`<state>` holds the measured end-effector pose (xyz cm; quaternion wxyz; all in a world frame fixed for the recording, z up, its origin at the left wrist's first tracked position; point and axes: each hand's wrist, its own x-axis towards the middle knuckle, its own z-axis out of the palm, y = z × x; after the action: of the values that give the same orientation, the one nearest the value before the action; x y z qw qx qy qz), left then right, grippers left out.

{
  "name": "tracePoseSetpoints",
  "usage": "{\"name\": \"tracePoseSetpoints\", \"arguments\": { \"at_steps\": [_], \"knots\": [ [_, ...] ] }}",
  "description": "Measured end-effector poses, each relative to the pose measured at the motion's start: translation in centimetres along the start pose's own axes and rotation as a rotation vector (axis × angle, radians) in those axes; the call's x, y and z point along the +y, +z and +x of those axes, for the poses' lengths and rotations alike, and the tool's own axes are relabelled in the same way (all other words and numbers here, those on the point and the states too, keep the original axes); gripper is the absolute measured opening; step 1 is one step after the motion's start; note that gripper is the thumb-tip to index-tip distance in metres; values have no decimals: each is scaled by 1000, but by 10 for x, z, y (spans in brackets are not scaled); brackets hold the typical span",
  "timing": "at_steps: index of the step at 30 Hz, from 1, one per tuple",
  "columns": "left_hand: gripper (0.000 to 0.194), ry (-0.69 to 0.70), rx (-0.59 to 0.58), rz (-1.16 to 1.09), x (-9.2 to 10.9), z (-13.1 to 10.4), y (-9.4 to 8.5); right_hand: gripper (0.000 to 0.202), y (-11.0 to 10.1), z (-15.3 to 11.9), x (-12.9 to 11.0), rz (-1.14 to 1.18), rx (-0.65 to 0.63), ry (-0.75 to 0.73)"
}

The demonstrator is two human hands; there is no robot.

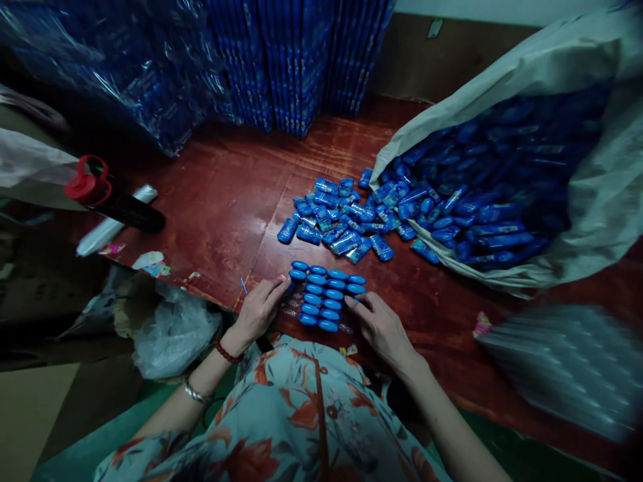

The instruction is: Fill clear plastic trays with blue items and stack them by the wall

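Observation:
In front of my body, several small blue items with smooth oval ends (312, 300) stand side by side in short rows. Part of a clear, shiny tray or sheet (346, 327) shows beneath them. My left hand (258, 309) is at the left side of the rows, fingers closed, a dark blue edge showing at the fingertips. On the right side, my right hand (384, 328) has its fingers bent and pressed together against the rows; what they hold is hidden. Just beyond lies a loose pile of small blue labelled packs (346, 237).
A large white sack (593, 221) full of blue packs lies open at right. Clear moulded plastic trays (567, 361) are stacked at right front. Blue packages (281, 60) stand along the back. A black bottle with red lid (133, 211) lies at left on the reddish table (216, 194).

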<state>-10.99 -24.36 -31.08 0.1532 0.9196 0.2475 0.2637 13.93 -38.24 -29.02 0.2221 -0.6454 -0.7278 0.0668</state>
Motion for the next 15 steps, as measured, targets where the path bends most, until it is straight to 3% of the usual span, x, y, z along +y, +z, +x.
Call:
{"name": "tracePoseSetpoints", "arguments": {
  "at_steps": [5, 9, 15],
  "knots": [
    [36, 83, -128, -5, -9, 25, -5, 27, 13, 23, 11, -9, 113, 31],
    [26, 89, -117, 135, -15, 33, -4, 19, 19, 38, 15, 55, 165, 23],
    [26, 149, -221, 217, -20, 51, -13, 22, 30, 44, 15, -108, 259, 33]
  ]
}}
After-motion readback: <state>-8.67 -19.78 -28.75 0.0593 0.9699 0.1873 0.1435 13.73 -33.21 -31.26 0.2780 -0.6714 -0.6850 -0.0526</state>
